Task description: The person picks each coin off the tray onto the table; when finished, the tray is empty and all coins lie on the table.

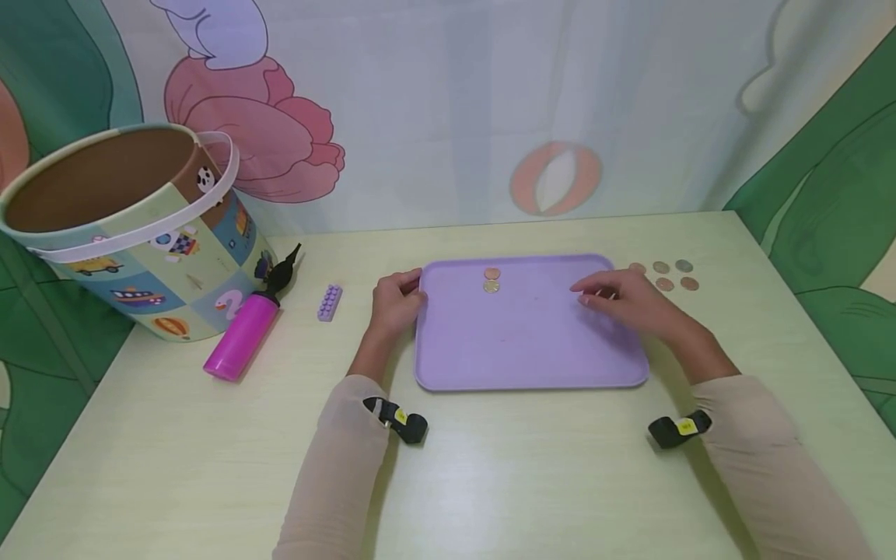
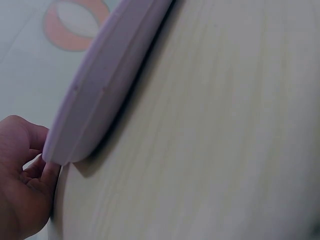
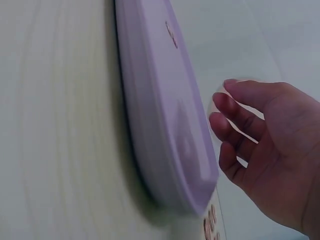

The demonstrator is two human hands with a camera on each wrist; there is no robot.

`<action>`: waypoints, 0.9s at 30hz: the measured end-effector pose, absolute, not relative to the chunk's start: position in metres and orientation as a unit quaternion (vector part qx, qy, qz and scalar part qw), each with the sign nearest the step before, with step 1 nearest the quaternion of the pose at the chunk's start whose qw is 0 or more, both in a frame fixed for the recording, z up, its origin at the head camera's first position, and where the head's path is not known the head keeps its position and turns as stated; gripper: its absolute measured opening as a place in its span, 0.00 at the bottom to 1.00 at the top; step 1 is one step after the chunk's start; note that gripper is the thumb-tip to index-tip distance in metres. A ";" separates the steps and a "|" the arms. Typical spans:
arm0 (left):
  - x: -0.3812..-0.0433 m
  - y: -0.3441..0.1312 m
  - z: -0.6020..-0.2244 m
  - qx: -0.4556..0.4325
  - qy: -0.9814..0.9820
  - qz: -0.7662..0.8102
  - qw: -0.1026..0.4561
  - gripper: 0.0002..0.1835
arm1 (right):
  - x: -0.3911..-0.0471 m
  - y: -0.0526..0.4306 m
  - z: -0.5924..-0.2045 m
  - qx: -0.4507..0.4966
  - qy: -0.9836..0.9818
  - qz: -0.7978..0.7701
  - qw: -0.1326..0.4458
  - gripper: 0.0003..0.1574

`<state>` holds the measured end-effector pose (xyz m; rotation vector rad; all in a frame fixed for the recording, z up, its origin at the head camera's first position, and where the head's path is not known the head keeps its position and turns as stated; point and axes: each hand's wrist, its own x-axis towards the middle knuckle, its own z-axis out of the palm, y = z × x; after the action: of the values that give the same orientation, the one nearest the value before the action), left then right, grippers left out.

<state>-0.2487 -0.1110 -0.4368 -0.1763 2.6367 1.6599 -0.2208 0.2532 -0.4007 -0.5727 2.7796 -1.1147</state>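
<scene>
A purple tray [image 1: 532,342] lies on the table, with a copper coin [image 1: 492,274] and a gold coin [image 1: 492,286] near its back edge. My left hand [image 1: 396,302] grips the tray's left rim; the left wrist view shows the fingers [image 2: 37,135] bent about the tray's end. Over the right part of the tray hovers my right hand [image 1: 626,299], fingers loosely bent and apart from the thumb. Nothing shows between them in the right wrist view. Several coins [image 1: 664,284], mostly copper and one greyish, lie on the table just beyond the tray's right side.
On the left stands a large patterned bucket [image 1: 196,264] with a white handle. A magenta hand pump [image 1: 245,334] with a black nozzle leans by it. A small purple toy brick [image 1: 330,302] sits between pump and tray. A printed curtain [image 1: 434,117] hangs behind the table.
</scene>
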 end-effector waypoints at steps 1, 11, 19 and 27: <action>-0.249 -0.111 -0.437 -0.056 0.845 0.531 0.010 0.27 | -0.222 0.247 -0.400 -0.191 0.908 -0.368 0.054 0.15; -0.249 -0.112 -0.438 -0.052 0.845 0.532 0.006 0.26 | -0.237 0.200 -0.409 -0.222 0.890 -0.387 0.098 0.15; -0.249 -0.111 -0.437 -0.054 0.846 0.531 0.006 0.26 | -0.252 0.170 -0.417 -0.236 0.887 -0.389 0.081 0.16; -0.250 -0.111 -0.438 -0.053 0.848 0.527 0.005 0.26 | -0.261 0.150 -0.425 -0.227 0.896 -0.378 0.047 0.19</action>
<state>-0.2501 -0.1113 -0.4385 -0.1659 2.6558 1.6497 -0.2612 0.1497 -0.4254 -0.6925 2.7349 -1.1528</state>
